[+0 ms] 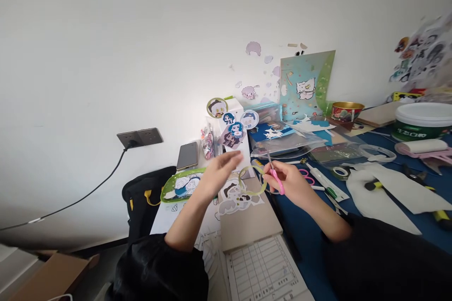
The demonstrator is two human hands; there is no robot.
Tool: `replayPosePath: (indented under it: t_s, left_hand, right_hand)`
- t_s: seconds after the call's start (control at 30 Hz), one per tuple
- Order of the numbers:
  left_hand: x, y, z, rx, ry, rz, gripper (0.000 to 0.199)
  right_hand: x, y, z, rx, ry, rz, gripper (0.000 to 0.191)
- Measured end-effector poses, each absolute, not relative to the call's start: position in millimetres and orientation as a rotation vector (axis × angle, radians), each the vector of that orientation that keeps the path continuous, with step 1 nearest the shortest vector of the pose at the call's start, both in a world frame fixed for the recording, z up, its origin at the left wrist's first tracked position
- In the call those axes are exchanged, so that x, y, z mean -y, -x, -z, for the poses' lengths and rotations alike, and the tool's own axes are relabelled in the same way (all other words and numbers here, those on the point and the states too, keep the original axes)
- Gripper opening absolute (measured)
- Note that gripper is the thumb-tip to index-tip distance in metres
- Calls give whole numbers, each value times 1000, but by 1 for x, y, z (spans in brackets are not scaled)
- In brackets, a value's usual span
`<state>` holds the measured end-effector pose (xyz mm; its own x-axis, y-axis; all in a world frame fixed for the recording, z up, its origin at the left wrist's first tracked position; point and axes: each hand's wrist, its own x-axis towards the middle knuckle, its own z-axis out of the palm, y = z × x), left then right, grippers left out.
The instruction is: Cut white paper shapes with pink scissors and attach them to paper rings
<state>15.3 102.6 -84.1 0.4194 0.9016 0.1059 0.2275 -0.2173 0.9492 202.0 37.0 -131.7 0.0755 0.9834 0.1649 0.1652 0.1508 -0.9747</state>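
Observation:
My right hand point(286, 182) is closed round small pink-handled scissors point(277, 180), their blades pointing up and away. A curled pale green paper strip point(254, 193) hangs beside the scissors, touching or close to the right hand's fingers. My left hand point(219, 172) is raised to the left of the strip, fingers apart, with nothing in it. Below the hands, cut paper pieces with drawn figures point(229, 204) lie on a beige board point(243, 226).
A green tray point(168, 187) of cut-outs and a phone point(187, 155) lie to the left. Behind are round stickers on a white box and plastic bags point(289, 143). To the right are pink scissors point(306, 177), a tube, white sheets point(370, 197) and a tub point(423, 120).

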Motion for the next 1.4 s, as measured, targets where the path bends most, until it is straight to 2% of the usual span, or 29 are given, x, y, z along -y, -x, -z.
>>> replayPosePath:
  t_s: [0.13, 0.37, 0.67, 0.87, 1.0, 1.17, 1.4]
  left_hand:
    - [-117, -8, 91, -1004, -1593, -1049, 37]
    - [-133, -8, 114, -1158, -1483, -1102, 55]
    - [-134, -10, 121, -1244, -1345, -886, 20]
    - [-133, -13, 126, -1153, -1209, -817, 16]
    - [-132, -17, 126, -964, -1023, -730, 7]
    - [-131, -16, 119, -723, -819, -644, 20]
    - [-130, -15, 116, -683, -822, -611, 23]
  right_hand:
    - [-38, -218, 135, 1251, 1310, -880, 23]
    - [-41, -227, 138, 1162, 1366, -803, 28]
    - [-41, -221, 143, 1130, 1318, -860, 26]
    - [-37, -211, 139, 1058, 1178, -960, 30]
    - [-36, -205, 139, 948, 1001, -1016, 30]
    - [-34, -207, 139, 841, 847, -1068, 27]
    - [-34, -203, 141, 808, 807, -1127, 24]
